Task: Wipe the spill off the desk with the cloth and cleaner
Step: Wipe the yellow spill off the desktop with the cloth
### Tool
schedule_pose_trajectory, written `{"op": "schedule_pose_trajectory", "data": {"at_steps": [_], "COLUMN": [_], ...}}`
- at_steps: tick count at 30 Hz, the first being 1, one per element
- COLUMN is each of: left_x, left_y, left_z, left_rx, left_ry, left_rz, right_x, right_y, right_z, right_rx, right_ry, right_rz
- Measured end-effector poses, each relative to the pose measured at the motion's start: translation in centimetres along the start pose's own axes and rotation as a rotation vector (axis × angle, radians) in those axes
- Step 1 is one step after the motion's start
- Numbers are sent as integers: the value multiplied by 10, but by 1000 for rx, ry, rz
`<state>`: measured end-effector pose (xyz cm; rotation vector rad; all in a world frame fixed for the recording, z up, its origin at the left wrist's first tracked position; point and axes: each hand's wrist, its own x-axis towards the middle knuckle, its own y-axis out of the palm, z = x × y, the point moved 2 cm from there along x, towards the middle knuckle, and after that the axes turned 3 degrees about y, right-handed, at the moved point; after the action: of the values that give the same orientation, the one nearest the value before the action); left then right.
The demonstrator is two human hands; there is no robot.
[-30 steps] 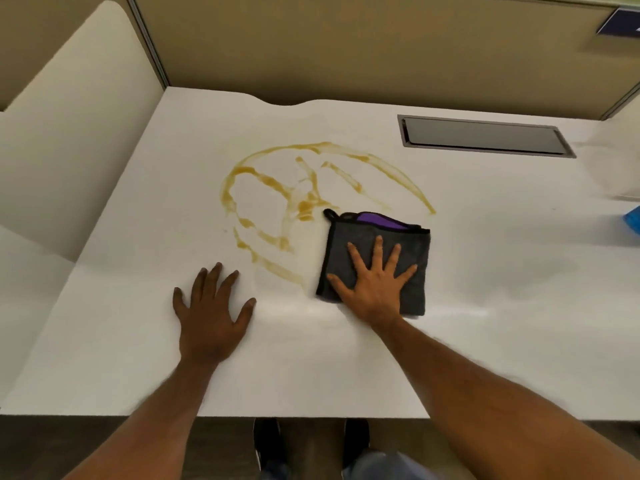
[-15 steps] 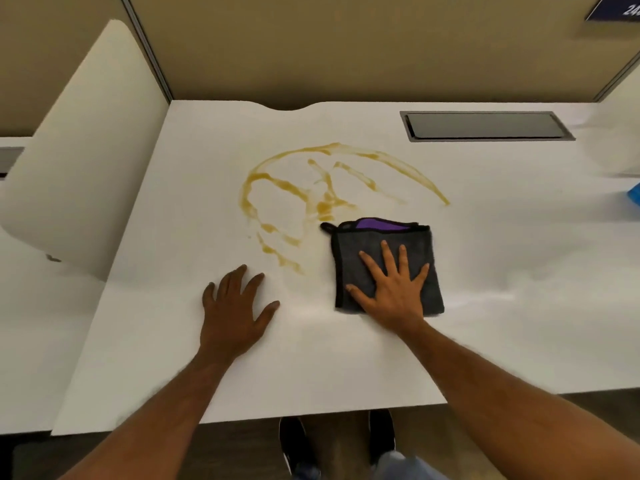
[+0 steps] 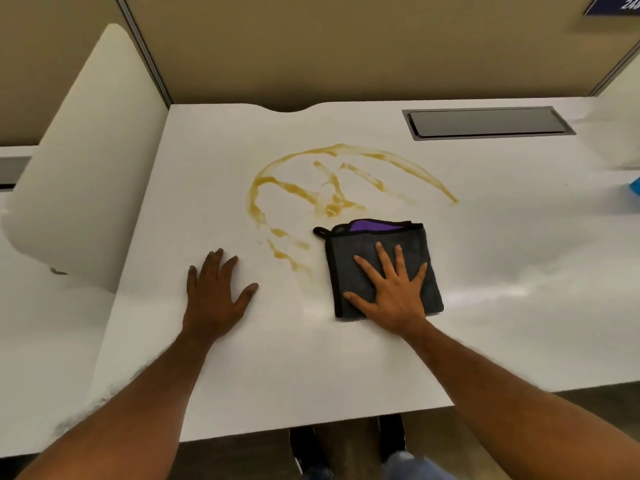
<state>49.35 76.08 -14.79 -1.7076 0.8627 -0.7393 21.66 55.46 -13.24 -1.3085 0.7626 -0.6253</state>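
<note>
A yellow-brown spill (image 3: 330, 210) loops in streaks across the middle of the white desk (image 3: 519, 258). A folded dark grey cloth (image 3: 349, 261) with a purple inner layer and a black loop lies just right of the lower streaks and below the spill's centre. My right hand (image 3: 393, 291) presses flat on the cloth, fingers spread. My left hand (image 3: 214, 296) rests flat on the bare desk left of the streaks, holding nothing. A blue object (image 3: 635, 188) shows only partly at the right edge; I cannot tell what it is.
A grey recessed cable tray (image 3: 485, 122) sits at the back right of the desk. A white rounded divider (image 3: 86, 168) stands along the left side, and tan partition walls close the back. The desk's front edge runs below my forearms.
The view has shifted. My right hand has drawn the cloth slightly toward me, away from the spill's centre. My left hand stays flat on the desk.
</note>
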Motion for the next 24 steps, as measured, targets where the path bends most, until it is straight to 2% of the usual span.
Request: {"op": "schedule_pose_trajectory", "data": {"at_steps": [4,8,10,12,16,20,24], "left_x": [-2,-2,-3,-2,-2,-1,-2], "left_y": [3,3,3,3,2,3,5], "left_z": [0,-1,-1,-1,1,2,3], "left_rx": [13,7,4,1,-8,4,12], "left_ry": [20,16,19,22,16,11,9], "left_rz": [-30,-61,-82,-94,-77,-56,-56], "right_x": [18,44,46,34,11,17,48], "right_y": [-7,-9,-6,0,2,-6,-11], "right_z": [1,45,75,94,66,28,50], "right_rx": [18,73,81,66,18,9,74], "right_ry": [156,255,222,100,-81,41,180], "right_rz": [19,49,72,78,47,39,63]}}
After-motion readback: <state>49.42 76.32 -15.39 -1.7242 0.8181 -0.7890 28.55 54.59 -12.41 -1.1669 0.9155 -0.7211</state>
